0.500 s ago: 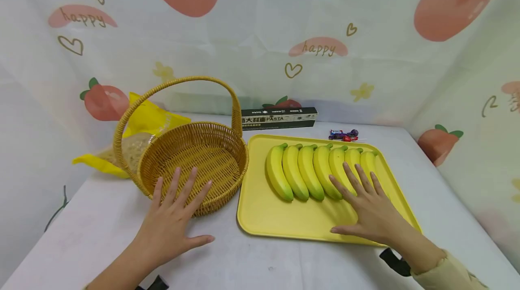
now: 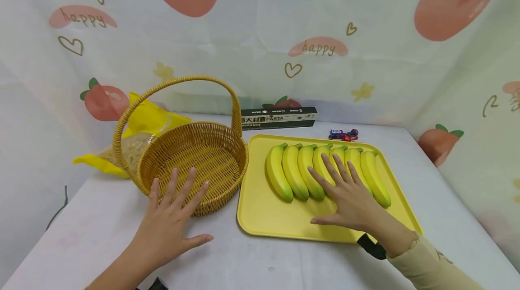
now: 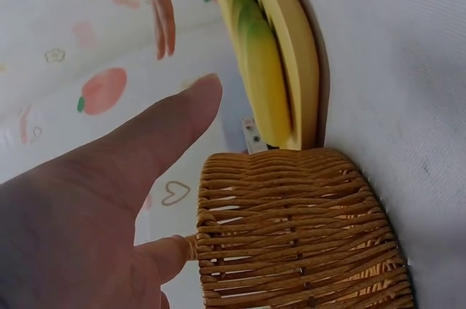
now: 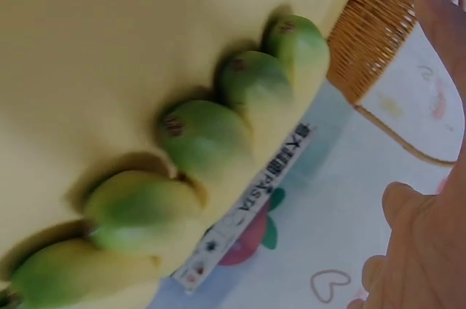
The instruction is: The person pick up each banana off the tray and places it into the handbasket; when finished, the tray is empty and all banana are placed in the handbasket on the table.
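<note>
the left hand (image 2: 168, 224) lies flat, fingers spread, at the near rim of the basket (image 2: 195, 163), fingertips touching its wicker. the right hand (image 2: 351, 200), fingers spread and holding nothing, rests over the middle bananas (image 2: 292, 170) lined on the tray (image 2: 264, 218). behind sit a pasta box (image 2: 278, 117), candies (image 2: 343, 135) and a yellow bag (image 2: 142, 123).

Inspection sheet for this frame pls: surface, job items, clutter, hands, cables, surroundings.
Surface: table under a white cloth.
Job's things: seven bananas in a row on the yellow tray; wicker basket beside it, nothing inside.
Clutter: pasta box, candies, yellow bag behind.
Hands: left hand flat, fingertips at the basket wall; right hand spread over the middle bananas.
Cables: nothing seen.
Surroundings: strawberry-print curtain.
</note>
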The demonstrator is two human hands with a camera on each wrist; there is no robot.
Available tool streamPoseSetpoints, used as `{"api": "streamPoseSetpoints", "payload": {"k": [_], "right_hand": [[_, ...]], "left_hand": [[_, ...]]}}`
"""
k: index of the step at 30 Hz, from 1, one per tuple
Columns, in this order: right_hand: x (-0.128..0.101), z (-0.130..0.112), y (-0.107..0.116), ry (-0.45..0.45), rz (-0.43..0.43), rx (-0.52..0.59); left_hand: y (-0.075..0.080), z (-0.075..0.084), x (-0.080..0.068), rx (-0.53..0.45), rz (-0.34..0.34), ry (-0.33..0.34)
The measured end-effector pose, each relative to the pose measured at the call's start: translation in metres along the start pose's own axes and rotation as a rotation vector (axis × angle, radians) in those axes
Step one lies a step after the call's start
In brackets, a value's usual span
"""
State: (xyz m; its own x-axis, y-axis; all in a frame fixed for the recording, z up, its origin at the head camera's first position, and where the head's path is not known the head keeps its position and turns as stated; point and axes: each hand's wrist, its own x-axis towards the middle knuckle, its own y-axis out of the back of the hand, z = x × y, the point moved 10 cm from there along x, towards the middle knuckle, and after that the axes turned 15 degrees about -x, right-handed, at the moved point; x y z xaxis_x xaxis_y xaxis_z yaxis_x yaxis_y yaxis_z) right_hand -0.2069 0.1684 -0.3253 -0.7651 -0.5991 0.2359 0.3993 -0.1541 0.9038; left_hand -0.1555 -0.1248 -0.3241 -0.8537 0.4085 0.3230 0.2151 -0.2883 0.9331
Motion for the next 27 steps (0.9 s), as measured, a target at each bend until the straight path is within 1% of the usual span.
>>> {"api": "streamPoseSetpoints", "payload": {"k": [4,7,9,12,14,16,19,21,22,24,27], "right_hand": [[0.016,-0.004,-0.001,-0.005,-0.013,0.041],[0.028,-0.009,-0.003,-0.005,-0.020,0.103],[0.036,-0.013,-0.005,-0.004,-0.036,0.140],[0.047,-0.020,-0.011,-0.009,-0.078,0.182],[0.053,-0.023,-0.015,-0.014,-0.101,0.200],[0.060,-0.026,-0.016,-0.018,-0.110,0.218],[0.070,-0.030,-0.019,-0.025,-0.115,0.265],[0.077,-0.033,-0.022,-0.031,-0.129,0.306],[0.081,-0.034,-0.024,-0.033,-0.139,0.338],[0.089,-0.038,-0.028,-0.040,-0.170,0.414],[0.098,-0.043,-0.035,-0.063,-0.232,0.570]], "left_hand": [[0.001,-0.003,-0.006,-0.010,0.008,0.028],[0.000,-0.003,-0.013,-0.041,-0.011,0.026],[-0.001,-0.004,-0.019,-0.069,-0.028,0.038],[0.000,-0.009,-0.027,-0.124,-0.029,0.105],[0.002,-0.014,-0.034,-0.159,-0.010,0.161],[0.004,-0.018,-0.042,-0.197,0.017,0.200],[0.009,-0.025,-0.052,-0.282,0.083,0.223],[0.015,-0.032,-0.057,-0.361,0.148,0.244],[0.019,-0.037,-0.059,-0.397,0.186,0.265],[0.028,-0.049,-0.064,-0.478,0.285,0.327],[0.041,-0.069,-0.071,-0.569,0.456,0.441]]}}
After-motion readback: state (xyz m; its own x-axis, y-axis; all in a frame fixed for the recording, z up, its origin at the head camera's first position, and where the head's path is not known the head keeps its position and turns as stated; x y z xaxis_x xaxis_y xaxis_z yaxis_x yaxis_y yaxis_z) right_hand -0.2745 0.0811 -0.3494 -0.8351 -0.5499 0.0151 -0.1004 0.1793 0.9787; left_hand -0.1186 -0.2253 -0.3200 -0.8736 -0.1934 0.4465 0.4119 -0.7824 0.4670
